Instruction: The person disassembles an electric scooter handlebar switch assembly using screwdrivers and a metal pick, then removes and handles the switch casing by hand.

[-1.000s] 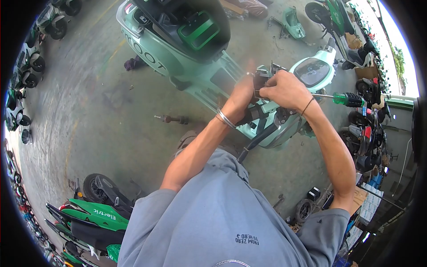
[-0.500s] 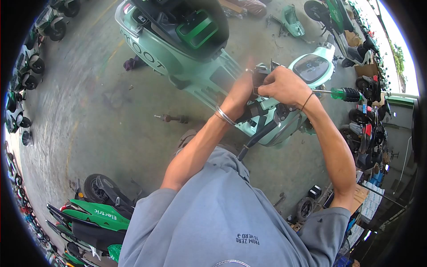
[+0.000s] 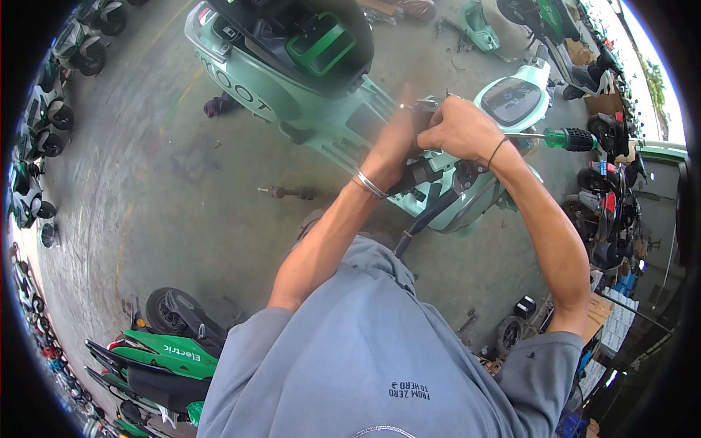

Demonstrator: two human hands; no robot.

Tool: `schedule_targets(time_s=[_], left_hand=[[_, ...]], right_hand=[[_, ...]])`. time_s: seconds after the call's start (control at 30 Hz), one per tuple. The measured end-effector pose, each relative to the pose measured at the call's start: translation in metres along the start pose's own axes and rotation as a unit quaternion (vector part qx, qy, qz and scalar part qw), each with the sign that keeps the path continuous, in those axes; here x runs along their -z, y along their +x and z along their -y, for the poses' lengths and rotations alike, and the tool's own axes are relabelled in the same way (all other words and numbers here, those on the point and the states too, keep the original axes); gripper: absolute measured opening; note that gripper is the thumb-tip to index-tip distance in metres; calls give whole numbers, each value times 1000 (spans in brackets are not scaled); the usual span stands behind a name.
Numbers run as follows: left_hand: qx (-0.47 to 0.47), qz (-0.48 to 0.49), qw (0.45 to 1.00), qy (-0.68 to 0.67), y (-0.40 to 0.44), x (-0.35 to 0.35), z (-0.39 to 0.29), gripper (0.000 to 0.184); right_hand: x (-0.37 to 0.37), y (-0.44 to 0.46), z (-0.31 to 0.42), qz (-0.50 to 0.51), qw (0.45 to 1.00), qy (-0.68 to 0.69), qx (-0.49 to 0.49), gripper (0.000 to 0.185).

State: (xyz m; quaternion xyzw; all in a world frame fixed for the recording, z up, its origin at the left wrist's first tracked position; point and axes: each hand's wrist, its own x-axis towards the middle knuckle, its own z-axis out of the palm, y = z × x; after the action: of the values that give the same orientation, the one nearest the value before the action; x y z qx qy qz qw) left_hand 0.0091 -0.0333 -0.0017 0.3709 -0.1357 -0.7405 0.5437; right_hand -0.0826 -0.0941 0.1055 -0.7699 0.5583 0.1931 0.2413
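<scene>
My right hand (image 3: pixel 461 128) is closed, its fingertips bent down against a small dark part (image 3: pixel 425 117) at the scooter's handlebar. A screwdriver (image 3: pixel 569 139) with a green and black handle points out to the right past my wrist. Its shaft runs in under my right hand, where the tip is hidden. My left hand (image 3: pixel 398 140) is on the other side of the dark part, fingers curled round it and partly blurred. Below both hands are the black grip and the mint-green scooter's front (image 3: pixel 467 212). The display (image 3: pixel 513 106) faces up just beyond my right hand.
The scooter's mint body (image 3: pixel 263 87) and black seat area stand ahead on the left. A metal part with a shaft (image 3: pixel 286 193) lies on the concrete floor. A green and black motorbike (image 3: pixel 164 350) is at lower left, a loose wheel (image 3: pixel 510 334) at lower right. Parked scooters line both sides.
My right hand and the screwdriver have shifted slightly up and left in view. Both hands stay together at the dark part.
</scene>
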Motion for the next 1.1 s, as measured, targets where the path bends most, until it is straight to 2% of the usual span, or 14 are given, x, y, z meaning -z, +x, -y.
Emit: schedule_targets(time_s=[0.53, 0.67, 0.73, 0.77, 0.83, 0.87, 0.93, 0.97, 1.07, 1.1], left_hand=[[-6, 7, 1000, 0, 3, 12, 5, 74], [-5, -51, 997, 51, -11, 34, 6, 76], [-61, -143, 984, 92, -25, 41, 2, 73], [-58, -141, 984, 96, -33, 42, 1, 73], [-100, -138, 985, 18, -52, 34, -7, 67], [-97, -139, 985, 21, -60, 26, -12, 67], [-20, -43, 991, -125, -75, 11, -23, 61], [38, -8, 986, -165, -81, 7, -28, 51], [17, -11, 989, -149, -86, 1, -22, 44], [19, -38, 991, -127, -86, 3, -19, 37]], right_hand=[[19, -13, -15, 18, 989, 142, 42, 40], [20, -27, -17, -11, 979, 189, 81, 34], [23, -38, -11, -16, 969, 223, 107, 34], [26, -45, -6, -17, 968, 227, 104, 34], [31, -54, 6, 28, 977, 192, 86, 33], [28, -53, 8, 30, 977, 195, 85, 33], [21, -53, 14, 31, 975, 173, 132, 30], [16, -51, 17, 38, 976, 179, 121, 29], [6, -50, 19, 28, 967, 215, 136, 27], [5, -48, 15, 32, 967, 200, 154, 26]])
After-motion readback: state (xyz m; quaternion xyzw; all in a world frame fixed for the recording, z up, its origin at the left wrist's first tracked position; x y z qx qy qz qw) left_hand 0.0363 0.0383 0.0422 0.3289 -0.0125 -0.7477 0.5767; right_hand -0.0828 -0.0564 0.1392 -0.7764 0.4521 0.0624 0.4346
